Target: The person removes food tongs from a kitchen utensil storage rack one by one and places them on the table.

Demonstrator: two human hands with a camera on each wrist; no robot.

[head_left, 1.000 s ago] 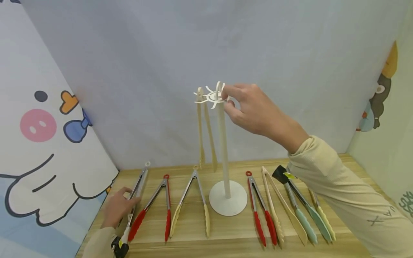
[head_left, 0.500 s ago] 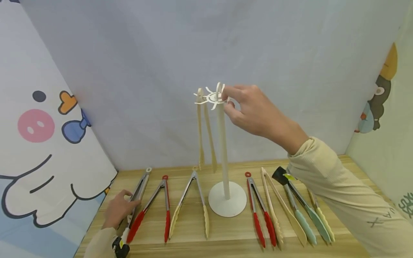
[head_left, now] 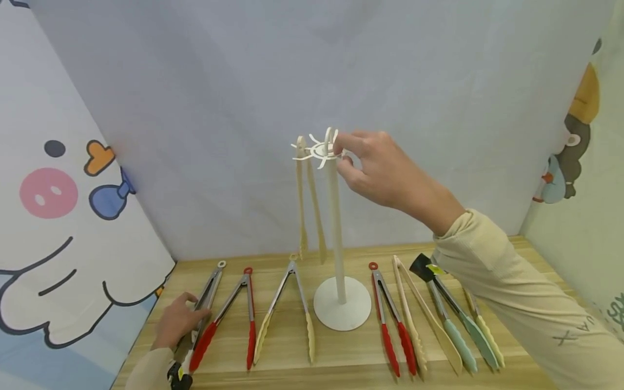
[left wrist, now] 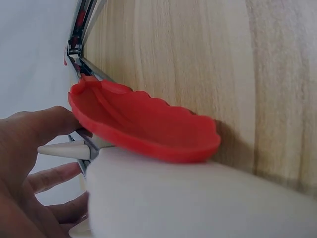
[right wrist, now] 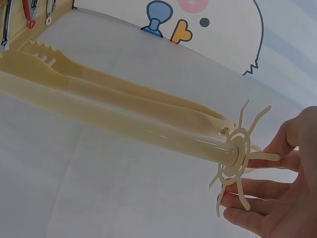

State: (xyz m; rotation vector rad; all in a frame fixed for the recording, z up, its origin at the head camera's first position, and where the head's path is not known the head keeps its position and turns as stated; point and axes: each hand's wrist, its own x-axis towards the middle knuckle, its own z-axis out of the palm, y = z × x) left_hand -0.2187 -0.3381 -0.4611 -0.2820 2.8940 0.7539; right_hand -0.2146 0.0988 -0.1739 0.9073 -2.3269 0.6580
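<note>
A white upright utensil stand (head_left: 337,238) with a hooked top disc stands mid-table. My right hand (head_left: 385,170) grips the disc's right edge; in the right wrist view, fingers (right wrist: 255,196) lie behind and around its hooks. Beige tongs (head_left: 317,216) hang from a left hook. At the far left, my left hand (head_left: 176,323) holds white-tipped metal tongs (head_left: 209,292), thumb on one side and fingers on the other. In the left wrist view, their white tip (left wrist: 198,198) is close to the camera, beside a red tip of the red tongs (head_left: 203,344).
Yellow-tipped tongs (head_left: 310,336) lie left of the stand base. To its right lie more red tongs (head_left: 390,346), beige tongs (head_left: 441,336), green tongs (head_left: 460,344) with a black cover at the top end, and yellow-tipped tongs (head_left: 489,338). A grey backdrop (head_left: 219,108) rises behind.
The ring end of the white-tipped tongs has come down nearer the table and the person. The right hand stays on the stand's top. The head view has shifted slightly.
</note>
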